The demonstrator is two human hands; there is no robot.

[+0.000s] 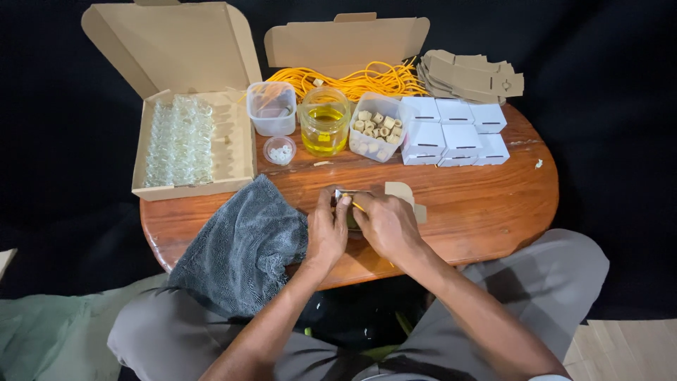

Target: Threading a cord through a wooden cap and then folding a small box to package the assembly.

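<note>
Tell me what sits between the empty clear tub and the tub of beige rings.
In the head view, a glass jar of yellow liquid stands between the empty clear tub and the tub of beige rings.

The small object (350, 204) pinched between the left hand (326, 233) and right hand (386, 224) is mostly covered by the fingers, so its kind cannot be told. At 12 o'clock the open box lid (169, 42) is cut by the top edge. The tiny white pieces in the round dish (280, 151) are too small to identify.
</note>
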